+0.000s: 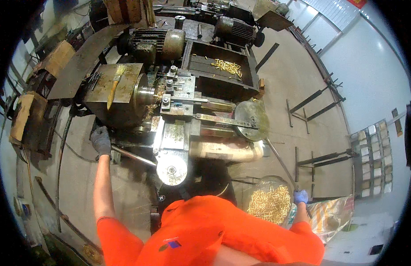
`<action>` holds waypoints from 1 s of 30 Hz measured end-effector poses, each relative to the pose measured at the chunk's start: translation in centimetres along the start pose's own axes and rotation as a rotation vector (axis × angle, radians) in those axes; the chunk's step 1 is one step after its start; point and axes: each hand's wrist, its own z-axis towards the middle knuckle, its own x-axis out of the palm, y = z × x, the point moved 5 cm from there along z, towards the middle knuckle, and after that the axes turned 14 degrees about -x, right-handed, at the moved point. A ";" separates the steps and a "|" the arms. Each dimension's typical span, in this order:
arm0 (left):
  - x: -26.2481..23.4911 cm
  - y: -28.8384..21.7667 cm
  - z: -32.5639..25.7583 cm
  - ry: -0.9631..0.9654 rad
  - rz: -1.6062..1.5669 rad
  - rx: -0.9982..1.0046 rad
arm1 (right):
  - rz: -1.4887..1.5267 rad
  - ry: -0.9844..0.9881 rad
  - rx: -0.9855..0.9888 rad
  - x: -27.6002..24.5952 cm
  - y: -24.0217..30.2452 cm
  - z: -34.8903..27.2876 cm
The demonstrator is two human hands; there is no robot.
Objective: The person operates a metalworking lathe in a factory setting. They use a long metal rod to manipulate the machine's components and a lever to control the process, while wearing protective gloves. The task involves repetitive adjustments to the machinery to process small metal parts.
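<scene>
Gripping a lever (133, 156) at the lathe's (170, 115) near left, the gloved left hand (101, 141) was closed around its end; the right hand (300, 196), in a blue glove, was shut on a long rod handle (280, 164) beside a bowl of brass pieces (269, 204). A sleeve or glove could probably catch near the chuck (145, 94), and brass swarf might cut. Chips littered the oily machine bed; the concrete floor (298, 88) ran far right to a white wall (369, 66).

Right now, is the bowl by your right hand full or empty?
Nearly full: the clear bowl holds a heap of small brass pieces beside the gloved right hand.
</scene>
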 end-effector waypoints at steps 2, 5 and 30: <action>-0.5 -0.5 -0.2 -0.014 0.014 -0.010 | 0.012 0.000 0.001 -1.0 1.6 -0.8; -1.1 -2.1 -1.0 0.011 0.037 -0.002 | 0.046 0.023 0.021 -1.1 1.0 -2.0; 0.0 0.4 0.4 0.306 0.125 0.099 | -0.238 -0.416 -0.461 -6.9 20.9 13.0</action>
